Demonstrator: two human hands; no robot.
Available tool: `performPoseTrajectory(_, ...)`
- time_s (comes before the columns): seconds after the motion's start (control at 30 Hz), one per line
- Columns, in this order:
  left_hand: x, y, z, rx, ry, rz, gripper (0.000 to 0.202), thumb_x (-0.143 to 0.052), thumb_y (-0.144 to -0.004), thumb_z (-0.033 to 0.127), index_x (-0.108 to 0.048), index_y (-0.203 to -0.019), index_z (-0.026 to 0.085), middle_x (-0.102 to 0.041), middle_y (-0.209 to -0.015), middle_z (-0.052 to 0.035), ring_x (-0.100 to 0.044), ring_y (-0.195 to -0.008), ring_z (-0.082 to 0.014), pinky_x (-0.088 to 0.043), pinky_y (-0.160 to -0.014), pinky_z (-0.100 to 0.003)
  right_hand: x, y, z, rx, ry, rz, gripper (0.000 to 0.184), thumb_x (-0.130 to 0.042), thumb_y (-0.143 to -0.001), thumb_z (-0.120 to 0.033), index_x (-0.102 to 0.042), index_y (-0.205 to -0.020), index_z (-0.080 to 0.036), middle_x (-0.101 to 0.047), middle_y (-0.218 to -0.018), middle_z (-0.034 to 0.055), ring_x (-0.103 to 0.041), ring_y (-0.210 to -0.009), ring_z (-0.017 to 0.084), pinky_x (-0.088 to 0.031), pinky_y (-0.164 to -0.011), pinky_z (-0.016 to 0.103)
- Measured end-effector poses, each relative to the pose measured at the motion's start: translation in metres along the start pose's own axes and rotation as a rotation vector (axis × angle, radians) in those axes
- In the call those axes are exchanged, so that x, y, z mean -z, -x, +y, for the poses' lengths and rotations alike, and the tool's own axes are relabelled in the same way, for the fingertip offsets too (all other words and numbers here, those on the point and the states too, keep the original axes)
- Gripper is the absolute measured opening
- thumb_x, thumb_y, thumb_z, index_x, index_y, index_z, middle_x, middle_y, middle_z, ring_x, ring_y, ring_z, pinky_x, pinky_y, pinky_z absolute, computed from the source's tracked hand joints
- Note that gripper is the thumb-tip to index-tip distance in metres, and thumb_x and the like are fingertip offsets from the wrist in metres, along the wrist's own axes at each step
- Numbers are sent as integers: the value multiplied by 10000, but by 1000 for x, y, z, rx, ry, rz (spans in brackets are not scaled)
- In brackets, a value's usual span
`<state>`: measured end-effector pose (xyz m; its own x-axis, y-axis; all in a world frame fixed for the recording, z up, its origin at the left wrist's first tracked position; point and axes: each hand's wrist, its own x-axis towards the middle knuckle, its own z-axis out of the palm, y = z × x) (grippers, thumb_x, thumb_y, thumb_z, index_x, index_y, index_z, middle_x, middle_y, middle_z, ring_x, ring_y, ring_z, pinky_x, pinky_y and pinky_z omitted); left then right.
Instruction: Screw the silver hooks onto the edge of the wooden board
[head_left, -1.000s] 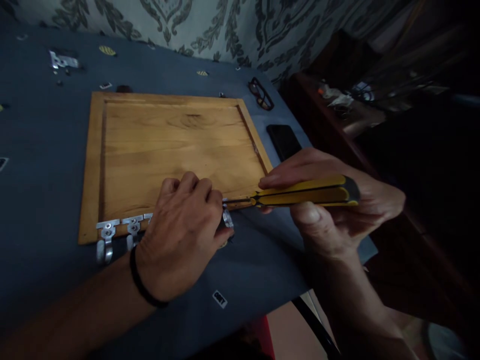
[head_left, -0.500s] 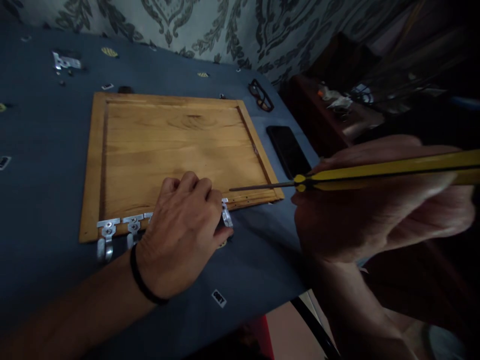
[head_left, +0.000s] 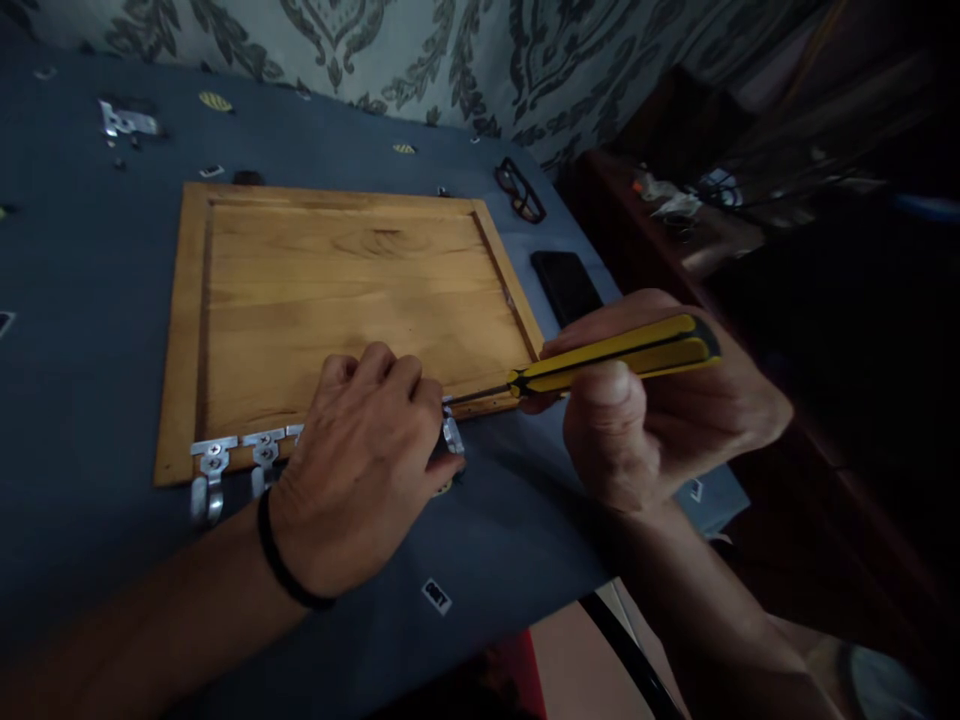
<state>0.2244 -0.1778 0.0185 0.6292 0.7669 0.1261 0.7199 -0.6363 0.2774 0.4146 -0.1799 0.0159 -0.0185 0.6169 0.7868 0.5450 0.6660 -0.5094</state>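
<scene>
A wooden board [head_left: 337, 290] with a raised rim lies flat on a blue tablecloth [head_left: 82, 330]. Along its near edge sits a row of metal hooks [head_left: 214, 470] screwed on. My left hand [head_left: 360, 470] is curled over one metal hook [head_left: 453, 436] near the middle of that edge, pressing it to the board. My right hand [head_left: 660, 410] grips a yellow and black screwdriver [head_left: 615, 357]. Its shaft points left, and the tip reaches the hook beside my left fingers.
A black phone [head_left: 566, 285] and a pair of glasses [head_left: 520, 190] lie on the cloth right of the board. Loose metal parts [head_left: 124, 120] rest at the far left. A dark wooden shelf [head_left: 697, 240] with clutter stands beyond the table's right edge.
My right hand drew the screwdriver back to the right half a second ago, then brought it in again, tip at the hook. My left hand stayed put.
</scene>
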Motion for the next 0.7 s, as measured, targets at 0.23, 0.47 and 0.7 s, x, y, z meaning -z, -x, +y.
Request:
performPoseTrajectory(0.23,1,-2,0,3,-4,-8,237,-773,-824,345,-680,-919,148,-670,-950,-89,-593,-1020,-338,-491,-837,-500,-5,-4,-3,79,-45,16,38,-712,-845,-237,-749,-850,-240,-712,-739,2,-623,-580,153,-510,-484,313)
performPoseTrajectory(0.47,1,0,-1,-6,7,7,218,-768,-828,338,-680,-919,159,-665,-949,-83,-594,-1017,-330,-493,-847,-499,3,-9,-4,-119,-321,-182,246,-745,-852,-366,-768,-1068,-251,-772,-911,32,-715,-757,201,-642,-656,364)
performPoseTrajectory(0.7,2,-1,-1,13,25,-25,246,-762,-836,352,-685,-950,148,-673,-969,-86,-598,-1044,-349,-493,-864,-524,6,-10,-5,-113,-291,-205,187,-768,-837,-301,-801,-1007,-229,-790,-882,32,-692,-620,174,-614,-576,339)
